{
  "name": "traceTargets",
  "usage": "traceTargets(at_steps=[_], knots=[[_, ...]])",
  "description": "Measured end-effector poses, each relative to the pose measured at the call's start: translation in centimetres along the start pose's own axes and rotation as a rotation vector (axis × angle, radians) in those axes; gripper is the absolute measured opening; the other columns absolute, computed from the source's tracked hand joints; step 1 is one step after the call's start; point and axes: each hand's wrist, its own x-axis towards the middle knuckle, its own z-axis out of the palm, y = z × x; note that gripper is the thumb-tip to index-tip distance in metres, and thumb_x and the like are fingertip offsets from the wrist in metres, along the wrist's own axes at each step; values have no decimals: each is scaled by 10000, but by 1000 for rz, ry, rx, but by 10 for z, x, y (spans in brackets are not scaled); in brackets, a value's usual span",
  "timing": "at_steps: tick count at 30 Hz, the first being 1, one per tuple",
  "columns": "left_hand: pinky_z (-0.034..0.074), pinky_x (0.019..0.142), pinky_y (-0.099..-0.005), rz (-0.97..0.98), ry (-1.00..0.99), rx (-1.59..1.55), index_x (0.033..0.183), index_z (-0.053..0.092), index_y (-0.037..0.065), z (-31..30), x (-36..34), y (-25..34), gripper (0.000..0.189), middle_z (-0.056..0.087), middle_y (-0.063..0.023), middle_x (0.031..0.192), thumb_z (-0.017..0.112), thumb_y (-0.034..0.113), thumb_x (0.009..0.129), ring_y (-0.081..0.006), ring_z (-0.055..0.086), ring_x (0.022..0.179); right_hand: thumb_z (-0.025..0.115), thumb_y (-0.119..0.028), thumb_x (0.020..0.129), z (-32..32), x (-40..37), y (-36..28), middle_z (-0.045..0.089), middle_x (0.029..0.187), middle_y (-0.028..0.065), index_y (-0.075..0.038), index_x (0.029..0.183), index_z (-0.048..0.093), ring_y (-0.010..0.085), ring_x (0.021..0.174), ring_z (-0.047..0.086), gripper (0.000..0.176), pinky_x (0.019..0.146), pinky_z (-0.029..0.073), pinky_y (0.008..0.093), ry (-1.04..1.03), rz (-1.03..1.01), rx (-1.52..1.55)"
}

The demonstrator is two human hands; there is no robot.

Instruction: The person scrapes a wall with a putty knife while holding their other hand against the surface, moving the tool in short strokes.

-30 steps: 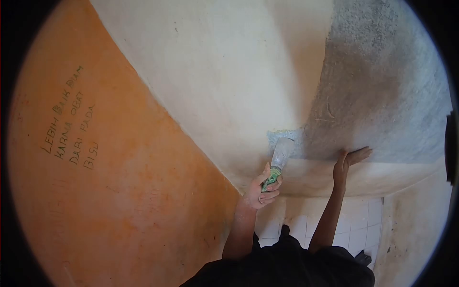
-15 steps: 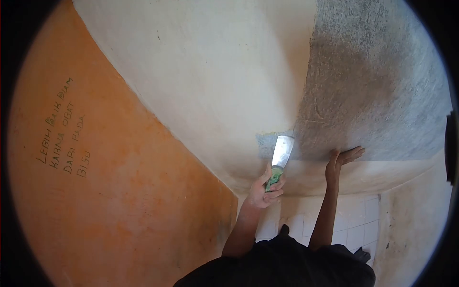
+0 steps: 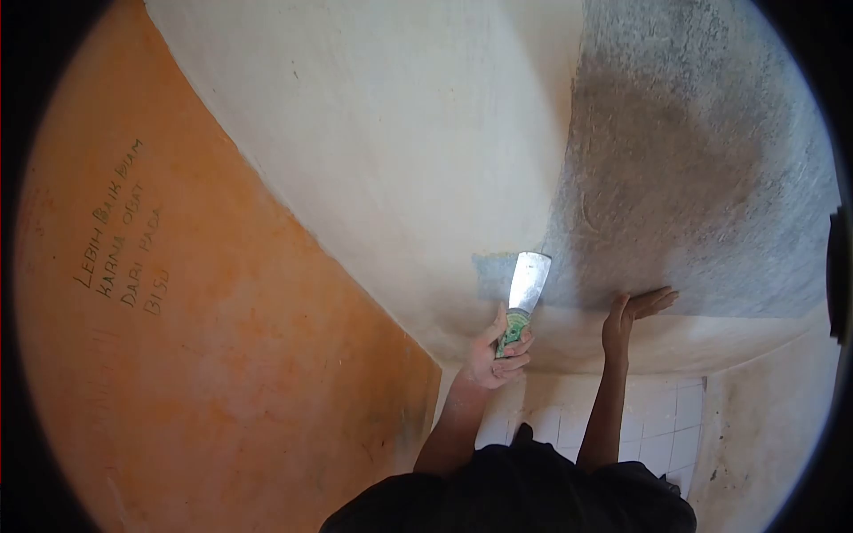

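Observation:
My left hand [image 3: 499,354] is wrapped round the green handle of a putty knife [image 3: 529,282], whose wide metal blade points up. Behind the blade is a small bare blue-grey patch [image 3: 491,271] in the white wall coating [image 3: 400,160]. To the right, my right hand [image 3: 633,311] has its fingers stretched out and rests near the lower edge of the large grey rough area [image 3: 657,195]. Nothing shows in that hand.
An orange wall [image 3: 240,338] with handwritten words fills the left side. White tiles [image 3: 653,426] show below, between my arms and the stained side wall [image 3: 764,417] at the right. A dark object [image 3: 837,275] stands at the right edge.
The view has shifted slightly, with the grey area's lower edge now lower in the frame. The putty knife stays in my left hand; my right hand appears slightly lower.

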Motion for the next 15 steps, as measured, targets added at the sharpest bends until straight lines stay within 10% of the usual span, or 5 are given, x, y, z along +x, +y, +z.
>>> traceTargets(at_steps=[15], knots=[[244, 319, -184, -12, -76, -29, 914, 512, 8, -12, -6, 2, 555, 376, 18, 633, 338, 531, 979, -41, 289, 397, 287, -542, 976, -2, -6, 8, -282, 1481, 258, -21, 1433, -227, 413, 1368, -271, 862, 1091, -120, 556, -103, 50, 97]])
